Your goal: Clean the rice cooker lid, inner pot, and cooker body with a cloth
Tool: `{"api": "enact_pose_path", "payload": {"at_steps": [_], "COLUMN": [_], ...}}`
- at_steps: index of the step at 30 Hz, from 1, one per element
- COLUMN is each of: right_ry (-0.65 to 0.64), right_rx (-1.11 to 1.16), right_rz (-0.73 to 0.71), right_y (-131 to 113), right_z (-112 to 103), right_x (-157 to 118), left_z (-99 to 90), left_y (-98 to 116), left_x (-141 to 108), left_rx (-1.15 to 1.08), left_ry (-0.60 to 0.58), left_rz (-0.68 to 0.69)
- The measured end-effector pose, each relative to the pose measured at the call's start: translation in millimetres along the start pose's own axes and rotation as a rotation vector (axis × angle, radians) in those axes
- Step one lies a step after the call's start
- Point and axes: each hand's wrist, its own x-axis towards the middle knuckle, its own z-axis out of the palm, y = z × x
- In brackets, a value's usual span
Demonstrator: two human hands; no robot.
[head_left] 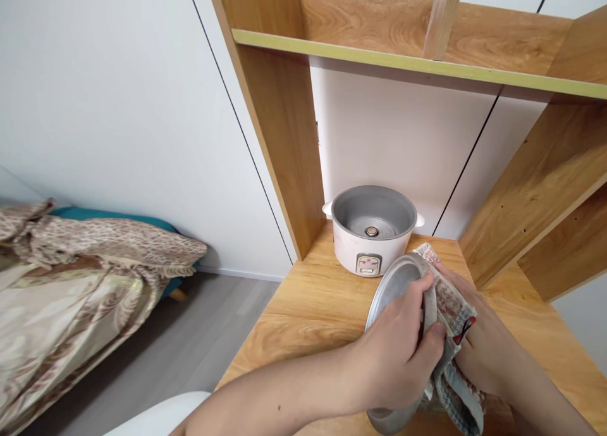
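My left hand [403,347] grips the rim of a grey metal lid or pan [396,284], which is tilted up over the wooden desk [303,316]. On its right side, my right hand [478,335] holds a patterned cloth [448,303] pressed against the metal, and part of the cloth hangs down below. Much of the metal piece is hidden by my hands and the cloth. Just behind them stands a white rice cooker body [348,249], uncovered, with no inner pot in it and its round heating plate showing.
Wooden shelving [284,119] rises around the desk, with a shelf [403,59] across the back above the cooker. At the left is a sofa or bed with a patterned cover [95,297]. A white rounded edge [165,414] shows at the bottom.
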Motion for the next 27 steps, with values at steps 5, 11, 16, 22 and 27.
{"api": "enact_pose_path", "payload": {"at_steps": [5,11,16,22,27], "right_ry": [0.024,0.032,0.055,0.07,0.05], "right_rx": [-0.051,-0.048,-0.048,-0.05,-0.041], "right_rz": [-0.011,0.008,0.059,0.064,0.053], "right_y": [-4,-13,-19,-19,-18], "right_z": [0,2,8,10,8], "right_x": [-3,-5,-12,-13,-11], "left_z": [-0.1,-0.1,0.5,-0.6,0.0], "left_y": [0,-3,-5,-4,-4], "left_x": [-1,-1,0,0,0], "left_rx": [0.006,0.008,-0.014,0.002,0.008], "left_ry": [-0.005,-0.004,0.042,0.025,0.025], "left_rz": [-0.015,0.003,0.054,0.049,0.048]}}
